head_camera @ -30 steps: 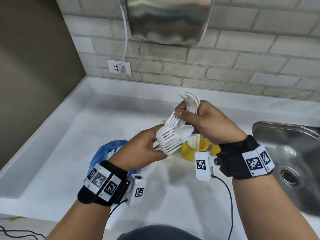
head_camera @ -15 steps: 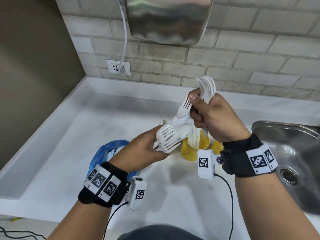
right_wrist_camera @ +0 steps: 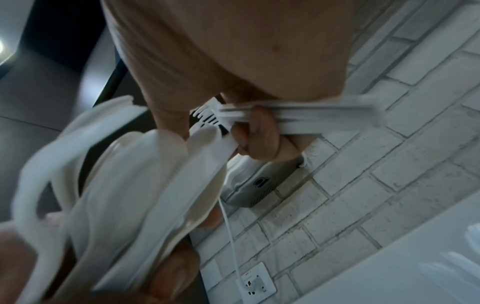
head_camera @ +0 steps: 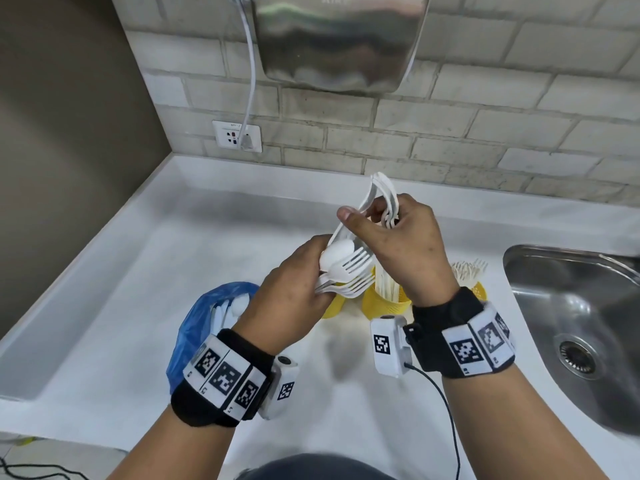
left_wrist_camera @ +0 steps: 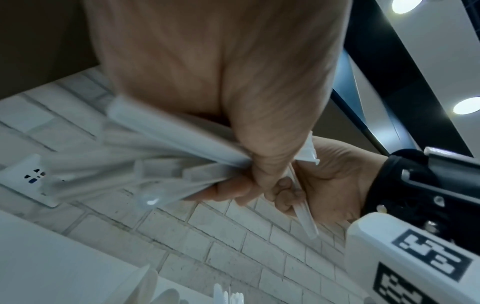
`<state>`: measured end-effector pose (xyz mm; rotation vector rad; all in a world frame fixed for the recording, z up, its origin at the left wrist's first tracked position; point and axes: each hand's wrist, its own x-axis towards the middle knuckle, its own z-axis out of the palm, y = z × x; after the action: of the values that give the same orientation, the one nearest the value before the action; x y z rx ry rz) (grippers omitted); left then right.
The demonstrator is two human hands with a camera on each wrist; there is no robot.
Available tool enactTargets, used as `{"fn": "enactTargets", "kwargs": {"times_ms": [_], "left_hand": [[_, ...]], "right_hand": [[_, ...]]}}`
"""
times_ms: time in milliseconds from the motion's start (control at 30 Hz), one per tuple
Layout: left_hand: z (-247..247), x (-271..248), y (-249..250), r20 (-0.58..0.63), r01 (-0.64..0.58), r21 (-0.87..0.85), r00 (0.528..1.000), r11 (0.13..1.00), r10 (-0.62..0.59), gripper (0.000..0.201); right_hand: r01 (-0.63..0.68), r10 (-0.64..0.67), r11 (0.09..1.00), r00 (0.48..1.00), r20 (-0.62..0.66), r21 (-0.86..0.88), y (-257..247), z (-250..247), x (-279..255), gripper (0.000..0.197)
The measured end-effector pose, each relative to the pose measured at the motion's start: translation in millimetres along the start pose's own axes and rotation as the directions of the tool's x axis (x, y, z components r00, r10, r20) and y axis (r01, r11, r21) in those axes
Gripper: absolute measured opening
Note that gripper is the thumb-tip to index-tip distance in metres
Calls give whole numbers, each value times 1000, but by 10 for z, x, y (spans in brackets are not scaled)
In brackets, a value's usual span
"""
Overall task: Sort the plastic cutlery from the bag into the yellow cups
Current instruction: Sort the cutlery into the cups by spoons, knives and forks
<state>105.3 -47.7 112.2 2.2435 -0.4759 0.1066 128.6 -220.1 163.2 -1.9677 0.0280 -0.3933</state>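
Observation:
My left hand (head_camera: 313,271) grips a bundle of white plastic forks and spoons (head_camera: 349,271) above the counter. My right hand (head_camera: 372,220) holds several white forks (head_camera: 384,192) upright in its curled fingers, and its thumb pinches the handle of another piece (head_camera: 349,225) that reaches into the bundle. Below the hands stand three yellow cups: one partly hidden at left (head_camera: 330,308), a middle one (head_camera: 386,303) with white handles in it, and a right one (head_camera: 479,291) holding forks. The blue bag (head_camera: 204,317) with more cutlery lies at left. The wrist views show the gripped handles (left_wrist_camera: 168,144) (right_wrist_camera: 298,117).
A steel sink (head_camera: 571,306) is sunk into the white counter (head_camera: 138,306) on the right. On the brick wall behind hang a metal hand dryer (head_camera: 339,39) and a socket (head_camera: 237,136) with a white cable. A brown wall bounds the left side.
My right hand, which had lifted its forks up and away to the right, has come back down and left to the bundle and now pinches another piece. The left hand barely moved.

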Motion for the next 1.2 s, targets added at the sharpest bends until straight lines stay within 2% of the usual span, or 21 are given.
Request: {"fn": "enactTargets", "kwargs": {"times_ms": [100, 300, 400, 567, 667, 767, 833, 900, 967, 1033, 1100, 1200], "left_hand": [[-15, -12, 56, -22, -8, 3, 1000, 1000, 8, 66], [-30, -14, 52, 0, -4, 18, 1000, 1000, 4, 73], [-21, -32, 13, 30, -25, -24, 999, 999, 26, 72], [-32, -50, -22, 26, -17, -173, 999, 985, 21, 69], [-48, -53, -25, 11, -5, -232, 1000, 973, 8, 67], [-58, -51, -23, 9, 21, -286, 1000, 958, -20, 54], [-62, -53, -20, -9, 23, -312, 1000, 950, -28, 50], [-59, -69, -23, -33, 32, -314, 998, 949, -44, 50], [-45, -95, -44, -51, 57, -308, 996, 950, -76, 52], [-23, -129, -53, -57, 93, -325, 991, 941, -118, 50], [10, -167, -64, -60, 105, -357, 989, 928, -134, 46], [41, -247, -35, -75, 85, -405, 989, 910, -126, 42]], "right_hand": [[17, -15, 998, 999, -45, 52, -11, 36, 14, 35], [-117, 149, 942, 985, -81, 314, 20, 17, 63, 30], [-163, 271, 823, 955, -123, 545, -8, -46, 123, 28], [-52, 347, 568, 920, -181, 822, -19, -181, 202, 28], [-10, 381, 422, 909, -168, 907, 14, -278, 235, 31], [-32, 408, 274, 909, -86, 961, 102, -377, 250, 23], [-62, 398, 210, 917, -27, 976, 127, -430, 225, 9], [-74, 376, 179, 927, 1, 981, 126, -450, 160, 12], [-73, 367, 181, 930, 1, 981, 66, -453, 67, 17], [-69, 362, 258, 932, -30, 964, 5, -441, -54, 26], [-86, 322, 407, 945, -54, 909, -30, -398, -206, 39], [-92, 176, 613, 984, -23, 785, -7, -285, -470, 30]]}}
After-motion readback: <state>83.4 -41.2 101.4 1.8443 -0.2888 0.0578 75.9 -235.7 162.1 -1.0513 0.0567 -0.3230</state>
